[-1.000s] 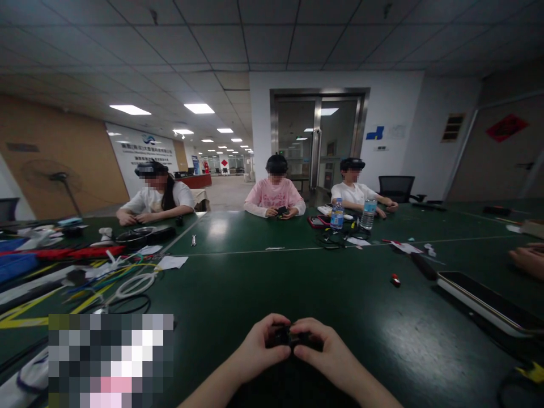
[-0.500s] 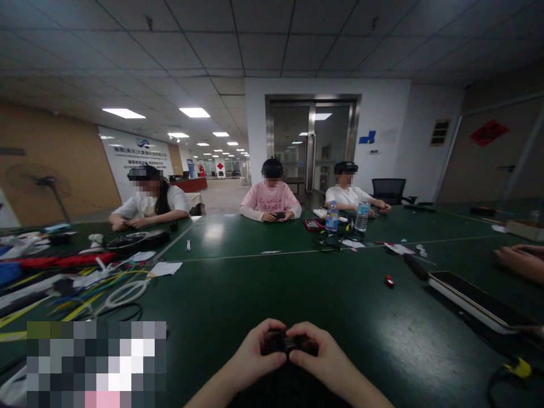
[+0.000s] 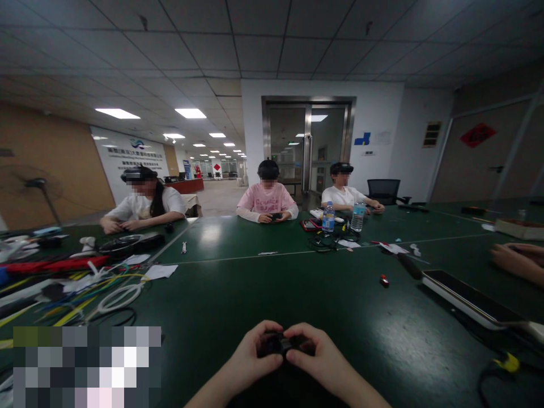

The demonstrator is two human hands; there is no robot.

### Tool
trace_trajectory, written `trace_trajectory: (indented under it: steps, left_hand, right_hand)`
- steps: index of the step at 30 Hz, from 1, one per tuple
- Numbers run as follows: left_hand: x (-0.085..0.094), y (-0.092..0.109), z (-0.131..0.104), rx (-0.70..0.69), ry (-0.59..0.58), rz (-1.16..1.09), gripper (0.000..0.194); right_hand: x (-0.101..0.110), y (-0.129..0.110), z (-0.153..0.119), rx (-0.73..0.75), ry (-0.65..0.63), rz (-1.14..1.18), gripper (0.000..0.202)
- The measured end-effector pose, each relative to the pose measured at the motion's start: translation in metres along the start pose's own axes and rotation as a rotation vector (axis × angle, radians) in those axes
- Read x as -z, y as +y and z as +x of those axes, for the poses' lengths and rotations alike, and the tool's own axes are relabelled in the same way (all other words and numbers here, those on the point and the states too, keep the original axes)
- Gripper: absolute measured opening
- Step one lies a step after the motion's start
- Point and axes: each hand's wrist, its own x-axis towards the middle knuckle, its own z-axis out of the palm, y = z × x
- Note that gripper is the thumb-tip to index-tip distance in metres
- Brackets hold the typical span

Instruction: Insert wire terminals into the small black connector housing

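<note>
Green table; both hands, left and right, grip small black object; cables left, nothing between.

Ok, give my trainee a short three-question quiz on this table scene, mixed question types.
1. True or false: both hands grip the small black object.
2. Which lies nearer the small red object: A) long flat black tray, B) coiled white cable?
3. How many clear plastic water bottles stand on the green table?

Key: 1 true: left hand, right hand. 2 A. 3 two.
</note>
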Motion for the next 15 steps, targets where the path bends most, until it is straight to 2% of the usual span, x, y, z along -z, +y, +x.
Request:
trace_trajectory:
  steps: [15]
  left_hand:
    - [0.0044, -0.0093, 0.0013, -0.036, 0.003, -0.020, 0.046]
  right_hand:
    - [-0.0017, -0.0016, -0.0002, 0.002, 0.008, 0.016, 0.024]
